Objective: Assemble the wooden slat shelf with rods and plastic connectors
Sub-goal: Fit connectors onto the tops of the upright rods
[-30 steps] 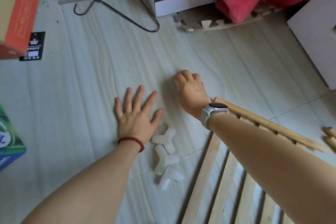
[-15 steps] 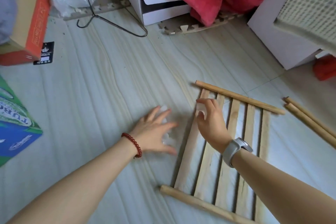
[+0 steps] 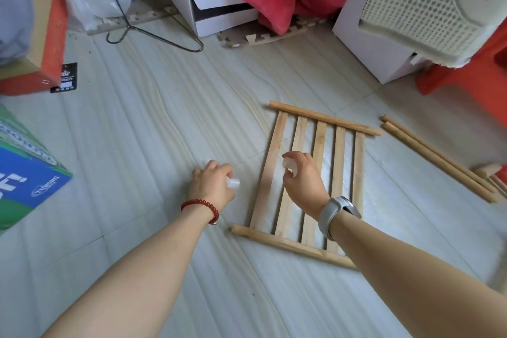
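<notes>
A wooden slat panel [image 3: 340, 162] lies flat on the floor, several slats joined by a rod at each end. My right hand [image 3: 303, 181] hovers over its left slats and pinches a translucent white plastic connector [image 3: 289, 163]. My left hand [image 3: 212, 186], with a red bead bracelet, rests on the floor just left of the panel and grips another white connector [image 3: 233, 182]. Loose wooden rods [image 3: 436, 158] lie on the floor to the right of the panel.
A blue and green carton [image 3: 24, 175] sits at the left edge. At the back are an orange-sided box [image 3: 53, 44], a wire hanger [image 3: 153, 33], a white box [image 3: 216, 11] under red fabric, a white cabinet [image 3: 367, 44] and a red stool [image 3: 466, 68].
The view swung right, from the connectors on the floor to the slat panel. Both hands closed on connectors; my right hand carried one over the panel, my left curled from flat.
</notes>
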A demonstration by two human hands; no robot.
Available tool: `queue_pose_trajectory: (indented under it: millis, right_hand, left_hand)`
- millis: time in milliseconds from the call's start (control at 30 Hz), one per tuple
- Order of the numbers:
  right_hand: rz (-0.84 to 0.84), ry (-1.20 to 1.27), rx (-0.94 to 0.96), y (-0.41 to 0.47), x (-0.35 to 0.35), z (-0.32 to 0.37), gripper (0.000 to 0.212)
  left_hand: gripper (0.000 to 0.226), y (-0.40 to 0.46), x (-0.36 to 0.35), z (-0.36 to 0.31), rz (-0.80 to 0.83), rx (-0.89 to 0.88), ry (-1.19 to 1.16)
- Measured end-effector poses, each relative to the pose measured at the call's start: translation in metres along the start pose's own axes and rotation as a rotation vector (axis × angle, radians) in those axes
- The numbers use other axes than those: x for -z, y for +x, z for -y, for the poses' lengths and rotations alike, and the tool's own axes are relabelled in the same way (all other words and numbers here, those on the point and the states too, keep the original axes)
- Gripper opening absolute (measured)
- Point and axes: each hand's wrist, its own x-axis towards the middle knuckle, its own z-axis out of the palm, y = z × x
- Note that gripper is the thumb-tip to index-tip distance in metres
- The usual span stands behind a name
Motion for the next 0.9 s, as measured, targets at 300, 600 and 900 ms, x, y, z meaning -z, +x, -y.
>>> queue_pose_trajectory:
  millis: [300, 600, 900]
  right_hand:
    - [0.0, 0.063, -0.035, -0.032, 0.038, 0.019, 0.028]
    - [-0.194, 0.02, 0.006, -0.142, 0.187, 0.058, 0.016]
    - [-0.445, -0.09, 0.056, -0.316, 0.374, 0.075, 0.019]
  left_hand:
    - [0.023, -0.027, 0.054, -0.043, -0.049, -0.009, -0.55]
    - [0.021, -0.12, 0.144, -0.158, 0.015, -0.257, -0.767]
    - [0.018, -0.265, 0.193, -0.314, 0.13, -0.602, -0.793]
